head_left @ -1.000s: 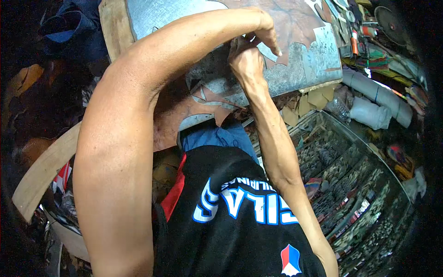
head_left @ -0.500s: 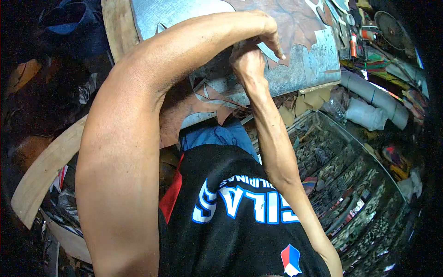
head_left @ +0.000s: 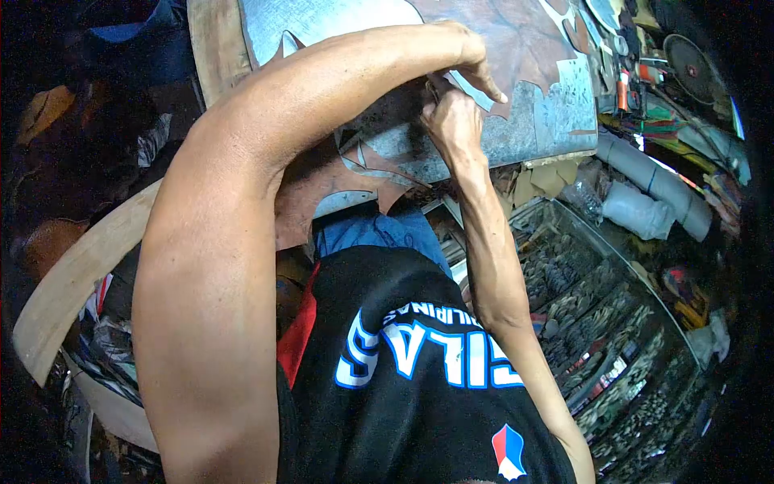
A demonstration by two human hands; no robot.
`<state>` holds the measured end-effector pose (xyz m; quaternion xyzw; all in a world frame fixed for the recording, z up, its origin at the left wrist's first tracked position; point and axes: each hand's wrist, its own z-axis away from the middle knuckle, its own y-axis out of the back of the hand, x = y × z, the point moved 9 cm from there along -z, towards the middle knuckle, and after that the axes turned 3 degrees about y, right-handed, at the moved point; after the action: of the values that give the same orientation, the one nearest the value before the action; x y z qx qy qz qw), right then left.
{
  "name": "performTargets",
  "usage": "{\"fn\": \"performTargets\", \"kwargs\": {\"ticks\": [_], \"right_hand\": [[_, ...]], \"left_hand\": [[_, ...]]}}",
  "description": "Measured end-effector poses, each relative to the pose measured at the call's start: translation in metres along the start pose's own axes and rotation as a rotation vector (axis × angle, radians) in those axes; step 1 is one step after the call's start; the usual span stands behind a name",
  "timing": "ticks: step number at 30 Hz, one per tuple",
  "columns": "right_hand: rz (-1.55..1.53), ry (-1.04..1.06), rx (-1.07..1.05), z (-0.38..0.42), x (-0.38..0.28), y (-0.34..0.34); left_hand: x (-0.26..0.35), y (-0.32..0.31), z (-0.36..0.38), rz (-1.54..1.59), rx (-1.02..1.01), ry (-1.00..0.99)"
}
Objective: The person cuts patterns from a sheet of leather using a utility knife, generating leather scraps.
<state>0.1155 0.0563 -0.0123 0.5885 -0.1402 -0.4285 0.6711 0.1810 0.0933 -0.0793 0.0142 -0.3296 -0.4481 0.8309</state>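
— Where's the leather, and which way does it run?

— The brown leather sheet (head_left: 516,40) lies on the metal-topped desk (head_left: 556,113), long axis from the desk's far edge down to the near edge. Its ragged cut end (head_left: 322,194) hangs over that near edge toward my lap.

— What are your hands doing?

— My left hand (head_left: 476,60) is bent sharply at the wrist, the forearm crossing over, fingers pressed down flat on the leather near the desk's right edge. My right hand (head_left: 453,121) sits just below it, fist closed around something thin, knuckles up.

— What's it gripping?

— I can't make that out; only a thin sliver shows above the fist, and my left arm hides the leather's middle. The desk's far edge is cut off.
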Motion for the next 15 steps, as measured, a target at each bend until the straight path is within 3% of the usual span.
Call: {"fn": "performTargets", "kwargs": {"ticks": [3,6,15], "right_hand": [[0.013,-0.032,-0.018,0.004,0.005,0.002],[0.013,-0.031,-0.020,0.011,0.004,0.008],[-0.057,0.023,0.003,0.020,0.011,0.011]], "left_hand": [[-0.005,-0.005,-0.009,0.035,-0.088,0.021],[-0.004,0.001,0.046,0.003,-0.011,0.114],[-0.011,0.002,0.039,-0.034,-0.028,0.071]]}}
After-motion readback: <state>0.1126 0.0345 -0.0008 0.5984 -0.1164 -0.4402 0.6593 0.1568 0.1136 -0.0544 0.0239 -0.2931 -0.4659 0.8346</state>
